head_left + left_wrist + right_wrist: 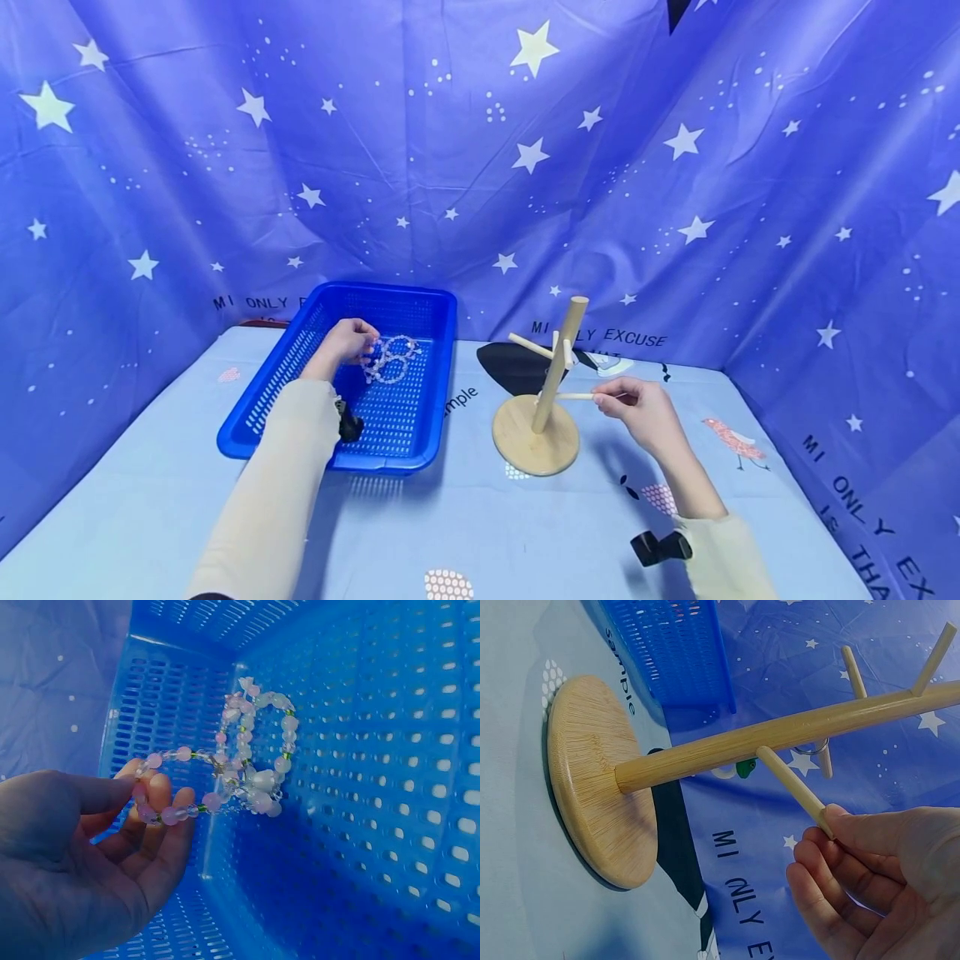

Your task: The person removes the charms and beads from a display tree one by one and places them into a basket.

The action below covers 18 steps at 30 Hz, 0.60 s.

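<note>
My left hand is inside the blue plastic basket, pinching a bracelet of pink and clear beads between thumb and fingers. That bracelet's far end meets other beaded bracelets, pale, pink and green, heaped in the basket; where each one ends I cannot tell. To the right stands a wooden rack with an upright post, a round base and several pegs. My right hand pinches the tip of its lower peg between thumb and fingers.
Behind the post, a thin metal ring and a small green piece show partly. A light blue printed cloth covers the table. Purple star-patterned curtains enclose the back and sides. A black wrist camera sits at my right sleeve.
</note>
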Available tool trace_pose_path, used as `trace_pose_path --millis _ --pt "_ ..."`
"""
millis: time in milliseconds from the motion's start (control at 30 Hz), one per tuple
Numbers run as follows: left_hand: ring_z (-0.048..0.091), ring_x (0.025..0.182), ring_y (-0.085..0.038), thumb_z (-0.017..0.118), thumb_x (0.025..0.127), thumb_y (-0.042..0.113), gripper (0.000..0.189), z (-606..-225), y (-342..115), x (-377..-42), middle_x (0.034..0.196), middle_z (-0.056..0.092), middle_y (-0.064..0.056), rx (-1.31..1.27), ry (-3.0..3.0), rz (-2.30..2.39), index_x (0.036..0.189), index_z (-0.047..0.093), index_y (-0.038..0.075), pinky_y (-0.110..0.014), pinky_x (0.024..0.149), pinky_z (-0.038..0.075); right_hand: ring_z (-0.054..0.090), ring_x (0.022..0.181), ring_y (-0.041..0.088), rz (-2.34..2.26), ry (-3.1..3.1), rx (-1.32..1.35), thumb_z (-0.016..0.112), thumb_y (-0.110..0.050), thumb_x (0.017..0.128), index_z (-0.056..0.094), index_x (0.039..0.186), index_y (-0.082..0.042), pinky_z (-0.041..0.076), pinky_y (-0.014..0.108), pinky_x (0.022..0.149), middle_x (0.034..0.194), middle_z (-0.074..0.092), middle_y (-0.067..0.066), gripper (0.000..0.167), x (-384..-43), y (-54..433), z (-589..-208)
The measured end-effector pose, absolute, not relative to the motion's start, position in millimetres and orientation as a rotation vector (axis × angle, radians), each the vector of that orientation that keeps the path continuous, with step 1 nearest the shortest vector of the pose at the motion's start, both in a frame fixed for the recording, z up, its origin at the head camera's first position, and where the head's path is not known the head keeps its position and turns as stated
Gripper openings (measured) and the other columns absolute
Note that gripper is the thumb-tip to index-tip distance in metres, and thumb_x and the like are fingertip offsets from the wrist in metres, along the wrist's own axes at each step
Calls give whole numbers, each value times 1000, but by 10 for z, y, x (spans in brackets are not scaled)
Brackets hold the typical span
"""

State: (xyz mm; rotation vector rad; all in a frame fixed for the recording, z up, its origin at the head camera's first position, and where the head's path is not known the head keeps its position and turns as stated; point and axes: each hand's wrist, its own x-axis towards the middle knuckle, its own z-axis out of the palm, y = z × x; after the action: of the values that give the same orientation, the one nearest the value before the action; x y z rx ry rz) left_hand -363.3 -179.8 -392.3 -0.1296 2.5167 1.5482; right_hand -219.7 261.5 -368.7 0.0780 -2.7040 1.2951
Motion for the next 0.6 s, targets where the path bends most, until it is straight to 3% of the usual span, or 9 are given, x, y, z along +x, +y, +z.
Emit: trace_pose_path --millis 100,333,600 --pt "58 76 -12 42 104 4 22 -3945 -1820 -3641 103 60 -12 -142 2525 1502 119 56 -6 -23 65 56 67 74 4 1300 -2700 84 67 -6 93 72 104 5 57 15 71 94 74 18 17 -2192 2613 -3685" --pt "60 78 -13 43 101 2 19 -4004 -1875 -3664 102 59 -11 -189 2584 1413 113 58 -3 -22 62 53 70 77 12 1299 -2702 73 67 -6 93 72 103 5 56 15 70 93 74 19 15 -2187 2609 -3691" --pt "62 93 -22 40 102 7 29 -4010 -1897 -3632 119 62 -20 -240 2670 1305 121 59 -3 -23 66 51 68 75 8 1278 -2708 85 67 -7 93 72 103 4 56 15 70 93 74 18 16 -2194 2612 -3692"
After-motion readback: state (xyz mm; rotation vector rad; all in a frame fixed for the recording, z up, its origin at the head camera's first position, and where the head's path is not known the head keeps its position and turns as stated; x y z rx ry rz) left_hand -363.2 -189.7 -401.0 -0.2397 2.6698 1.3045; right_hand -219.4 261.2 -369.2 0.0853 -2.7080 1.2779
